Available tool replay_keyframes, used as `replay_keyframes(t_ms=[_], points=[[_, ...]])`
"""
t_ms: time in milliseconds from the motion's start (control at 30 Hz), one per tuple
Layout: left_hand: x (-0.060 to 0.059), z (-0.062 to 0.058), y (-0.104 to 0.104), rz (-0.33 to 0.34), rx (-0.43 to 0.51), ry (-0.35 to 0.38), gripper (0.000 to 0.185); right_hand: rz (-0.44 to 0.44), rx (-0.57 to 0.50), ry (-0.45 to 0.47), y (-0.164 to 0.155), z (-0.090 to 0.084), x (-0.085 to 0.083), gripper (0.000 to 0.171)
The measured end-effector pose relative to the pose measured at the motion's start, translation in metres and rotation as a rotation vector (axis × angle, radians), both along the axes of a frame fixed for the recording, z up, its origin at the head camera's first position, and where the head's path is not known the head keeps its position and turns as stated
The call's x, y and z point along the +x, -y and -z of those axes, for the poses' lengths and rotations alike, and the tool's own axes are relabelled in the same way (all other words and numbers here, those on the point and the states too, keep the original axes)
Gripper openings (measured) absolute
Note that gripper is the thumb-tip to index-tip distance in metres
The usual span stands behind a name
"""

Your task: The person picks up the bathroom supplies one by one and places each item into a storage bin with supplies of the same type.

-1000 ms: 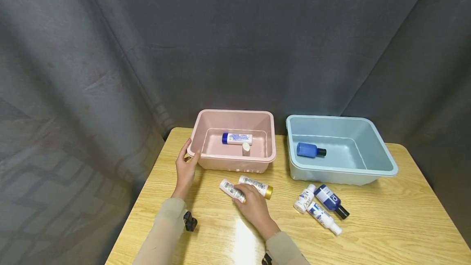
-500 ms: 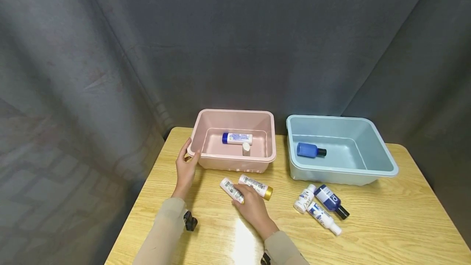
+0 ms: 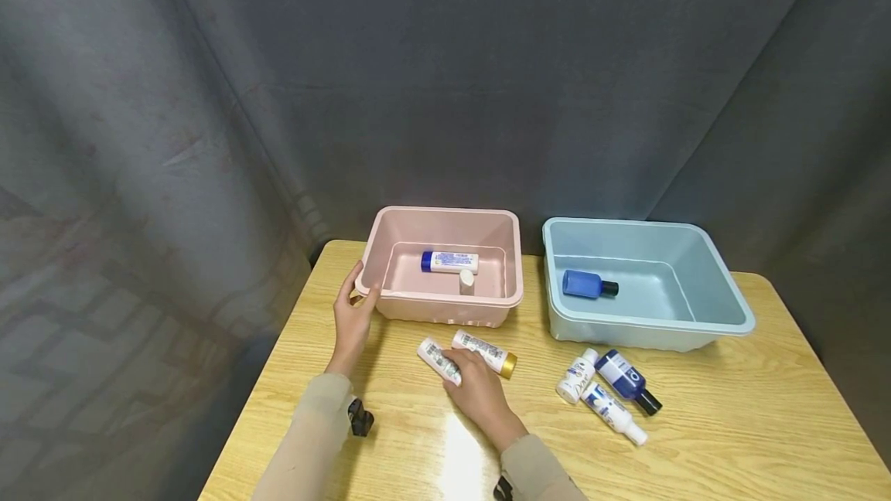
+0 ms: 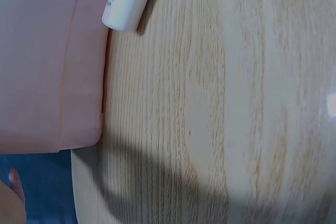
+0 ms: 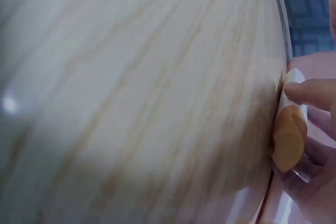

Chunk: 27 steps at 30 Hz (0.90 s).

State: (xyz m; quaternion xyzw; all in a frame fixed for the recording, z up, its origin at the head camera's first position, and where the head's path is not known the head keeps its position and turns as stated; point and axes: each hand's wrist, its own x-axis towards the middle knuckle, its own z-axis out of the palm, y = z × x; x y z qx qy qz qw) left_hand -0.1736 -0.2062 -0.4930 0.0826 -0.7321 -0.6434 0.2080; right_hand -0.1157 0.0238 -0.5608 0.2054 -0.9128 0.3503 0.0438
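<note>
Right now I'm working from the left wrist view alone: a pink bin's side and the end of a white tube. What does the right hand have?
Observer: The right hand grips a white tube with a gold cap.
Operator: And the left hand? I only catch a sliver at my frame's edge.
Observer: It touches the near left corner of the pink bin, at the rim.
Operator: Is there a second bin?
Observer: Yes, a light blue bin stands to the right of the pink one, with a blue bottle lying in it.
</note>
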Motion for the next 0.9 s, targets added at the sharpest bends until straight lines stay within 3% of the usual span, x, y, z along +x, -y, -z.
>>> replay_keyframes(t_ms=[133, 300, 533, 900], points=[[0.01, -0.019, -0.007, 0.002, -0.018, 0.012, 0.053, -0.003, 0.009, -0.004, -0.001, -0.001, -0.001, 0.048], [0.009, -0.018, -0.007, 0.0, -0.014, 0.001, 0.053, -0.005, -0.001, 0.007, -0.001, -0.003, -0.001, 0.047], [-0.007, 0.012, 0.004, -0.01, 0.01, 0.012, 0.055, -0.016, -0.023, 0.005, -0.001, -0.002, 0.0, 0.044], [-0.009, 0.019, 0.003, -0.047, -0.011, -0.036, 0.052, -0.006, -0.051, 0.02, 0.0, -0.007, 0.004, 0.04]])
